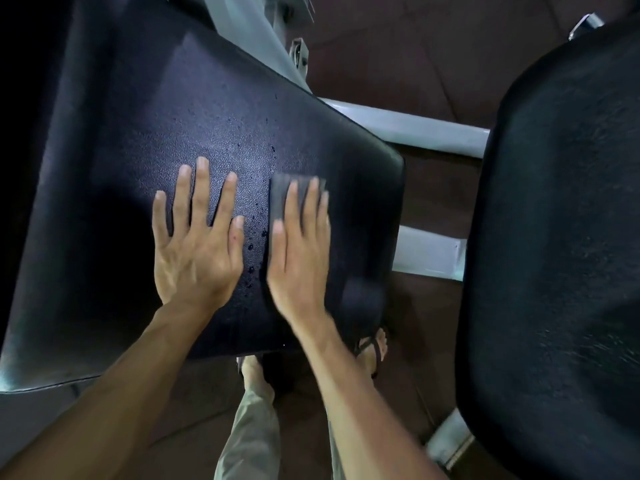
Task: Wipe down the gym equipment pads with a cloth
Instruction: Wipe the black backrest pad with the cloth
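Note:
A large black padded bench pad (145,133) fills the left and middle of the view, with water droplets on its surface between my hands. My left hand (195,244) lies flat on the pad, fingers spread, holding nothing. My right hand (299,247) presses flat on a dark grey cloth (278,192), whose edge shows beyond my fingertips and along the thumb side. The right hand is slightly blurred. A second black pad (561,237) stands at the right.
A grey metal frame (408,128) runs under and between the two pads. Below is a dark reddish-brown floor (398,46). My feet in sandals (372,348) and light trousers (252,431) show under the pad's near edge.

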`<state>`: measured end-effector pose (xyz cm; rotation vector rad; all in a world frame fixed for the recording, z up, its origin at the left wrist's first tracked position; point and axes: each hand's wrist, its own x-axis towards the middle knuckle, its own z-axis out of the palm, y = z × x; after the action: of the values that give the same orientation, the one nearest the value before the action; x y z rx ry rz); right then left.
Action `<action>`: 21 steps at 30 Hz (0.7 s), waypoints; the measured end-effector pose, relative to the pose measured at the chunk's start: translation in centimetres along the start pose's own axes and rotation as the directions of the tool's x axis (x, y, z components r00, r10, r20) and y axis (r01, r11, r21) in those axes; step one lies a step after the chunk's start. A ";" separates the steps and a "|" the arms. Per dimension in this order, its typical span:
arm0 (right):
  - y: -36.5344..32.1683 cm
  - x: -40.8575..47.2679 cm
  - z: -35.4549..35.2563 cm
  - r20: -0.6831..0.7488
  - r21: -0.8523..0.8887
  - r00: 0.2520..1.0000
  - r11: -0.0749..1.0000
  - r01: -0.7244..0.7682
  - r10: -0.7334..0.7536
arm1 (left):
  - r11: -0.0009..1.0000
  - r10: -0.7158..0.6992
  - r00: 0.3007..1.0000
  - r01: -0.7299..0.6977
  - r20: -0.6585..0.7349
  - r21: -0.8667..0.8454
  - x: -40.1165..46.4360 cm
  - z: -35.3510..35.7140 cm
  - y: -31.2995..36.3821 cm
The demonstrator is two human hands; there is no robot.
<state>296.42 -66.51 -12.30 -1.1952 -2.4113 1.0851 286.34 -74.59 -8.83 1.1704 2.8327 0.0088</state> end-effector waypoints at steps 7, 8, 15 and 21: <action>5.4 -13.2 -0.3 0.087 -0.181 0.991 0.980 -0.086 0.103 | 1.000 -0.003 1.000 0.004 -0.016 0.006 -0.1 -0.1 0.1; 6.0 -11.8 -0.6 0.055 -0.173 0.985 0.974 -0.149 0.161 | 1.000 -0.002 1.000 0.002 -0.018 0.009 0.0 -0.1 0.1; 5.1 7.3 -2.4 -0.172 -0.033 0.913 0.924 -0.382 0.371 | 1.000 0.008 1.000 -0.008 -0.029 0.011 0.0 0.1 0.0; -0.9 2.1 0.4 -0.005 -0.080 1.000 0.997 0.000 0.000 | 1.000 0.001 1.000 -0.001 -0.015 0.004 -0.1 0.1 0.0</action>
<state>294.30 -65.46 -12.14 -1.2211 -2.4727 0.9933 286.39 -74.67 -8.96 1.1769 2.8468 0.0116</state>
